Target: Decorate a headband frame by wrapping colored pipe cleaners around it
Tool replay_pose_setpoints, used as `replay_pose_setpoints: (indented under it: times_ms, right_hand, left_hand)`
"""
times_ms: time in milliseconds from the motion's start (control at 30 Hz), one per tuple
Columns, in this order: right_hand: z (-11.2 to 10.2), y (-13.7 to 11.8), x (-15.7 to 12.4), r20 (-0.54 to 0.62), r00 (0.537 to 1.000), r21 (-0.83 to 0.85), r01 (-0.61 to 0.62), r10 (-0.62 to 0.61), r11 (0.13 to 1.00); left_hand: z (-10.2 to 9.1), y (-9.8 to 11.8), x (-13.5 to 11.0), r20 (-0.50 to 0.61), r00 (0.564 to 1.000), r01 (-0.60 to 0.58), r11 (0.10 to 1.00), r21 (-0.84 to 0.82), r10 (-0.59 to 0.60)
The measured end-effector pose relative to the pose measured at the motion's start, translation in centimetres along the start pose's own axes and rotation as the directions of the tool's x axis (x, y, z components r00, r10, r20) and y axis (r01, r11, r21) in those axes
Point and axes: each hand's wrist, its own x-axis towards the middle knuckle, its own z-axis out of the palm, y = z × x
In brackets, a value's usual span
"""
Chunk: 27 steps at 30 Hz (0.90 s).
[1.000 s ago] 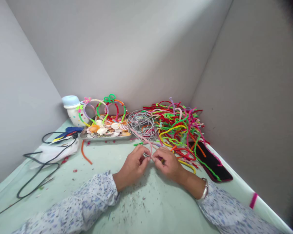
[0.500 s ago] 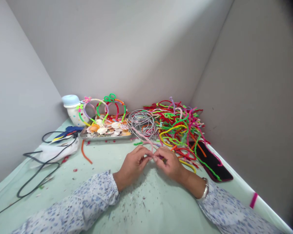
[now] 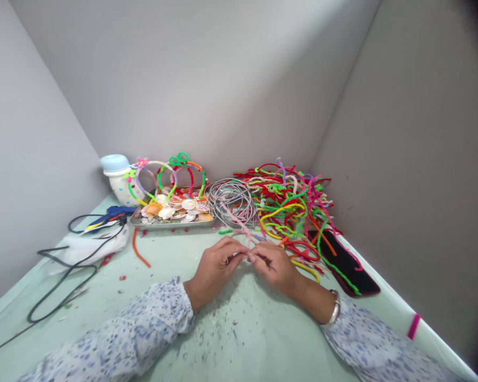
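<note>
A pale pink pipe cleaner (image 3: 239, 222) rises from between my fingertips and leans up to the left, its free end in front of a coil of grey wire (image 3: 231, 199). My left hand (image 3: 219, 268) pinches its lower part between thumb and forefinger. Touching it from the other side, my right hand (image 3: 276, 268) is closed in a pinch on the same pipe cleaner. The exact spot where the fingertips meet is mostly hidden. Just behind my right hand lies a tangled heap of coloured pipe cleaners (image 3: 287, 193).
A metal tray (image 3: 171, 226) of seashells stands at the back, with decorated headbands (image 3: 156, 163) on it. Left of it are a white jar (image 3: 123, 190) with a blue lid and a black cable (image 3: 66, 276). A dark phone-like slab (image 3: 358, 273) lies right, under loose pipe cleaners.
The free end of the pink pipe cleaner has shifted slightly up and right. Both hands stay pinched together in nearly the same place.
</note>
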Motion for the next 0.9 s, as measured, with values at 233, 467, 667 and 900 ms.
replay_pose_setpoints:
  times_ms: [233, 467, 667, 900]
  right_hand:
    - [0.01, 0.08, 0.0, -0.009, 1.0, 0.004, 0.012, -0.012, 1.0]
    - [-0.04, 0.01, 0.14, -0.027, 0.999, 0.0, 0.03, -0.03, 1.0]
    - [-0.09, -0.16, 0.14, -0.023, 0.999, -0.026, 0.03, -0.031, 0.999]
    - [-0.09, -0.13, 0.18, -0.028, 0.998, -0.078, 0.051, -0.053, 0.996]
  left_hand:
    - [0.11, -0.17, -0.16, -0.01, 0.999, -0.031, 0.999, 0.031, 0.031]
    - [-0.03, -0.11, -0.12, 0.027, 0.998, -0.06, 0.993, 0.098, 0.057]
    - [-0.2, 0.21, -0.04, 0.077, 0.996, -0.045, 0.987, 0.153, 0.034]
    - [-0.23, 0.3, -0.03, 0.136, 0.99, 0.003, 0.981, 0.194, -0.03]
